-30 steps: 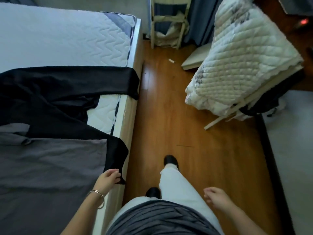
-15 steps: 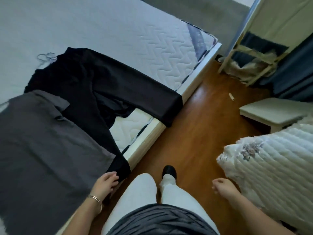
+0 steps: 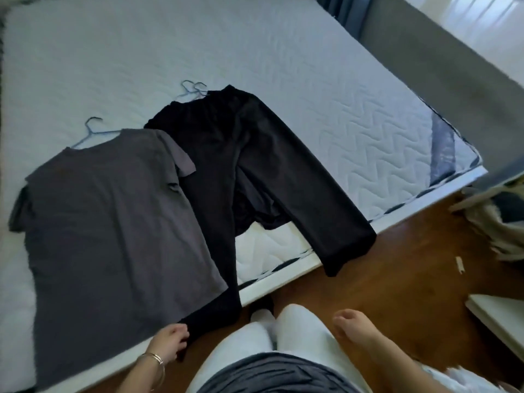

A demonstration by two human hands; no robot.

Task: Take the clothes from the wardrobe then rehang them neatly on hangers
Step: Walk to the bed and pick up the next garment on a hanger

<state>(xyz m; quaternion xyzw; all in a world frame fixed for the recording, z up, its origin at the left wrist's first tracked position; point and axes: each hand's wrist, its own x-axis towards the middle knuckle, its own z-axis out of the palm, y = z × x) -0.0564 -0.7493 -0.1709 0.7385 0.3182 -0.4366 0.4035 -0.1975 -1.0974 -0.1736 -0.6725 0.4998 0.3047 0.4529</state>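
Black trousers [image 3: 249, 171] lie spread flat across the centre of the frame on the mattress [image 3: 255, 52], with the waistband by the wire hangers [image 3: 194, 87]. At lower centre the left hand [image 3: 170, 344] pinches the near cuff with curled fingers (probably to draw that leg straight for hanging). A grey T-shirt [image 3: 113, 222] overlaps them at left. The right hand [image 3: 354, 330], at lower right, hangs with loose fingers and holds nothing.

We see a dim room, lit only by daylight from the upper right, where a bright patch [image 3: 482, 21] blows out to white. The mattress [image 3: 255, 52] reads a cool blue-grey and its quilting looks soft. The black trousers [image 3: 255, 165] lose their folds in shadow. Motion blur smears our right hand [image 3: 357, 330], and the frame's corners bow and soften.
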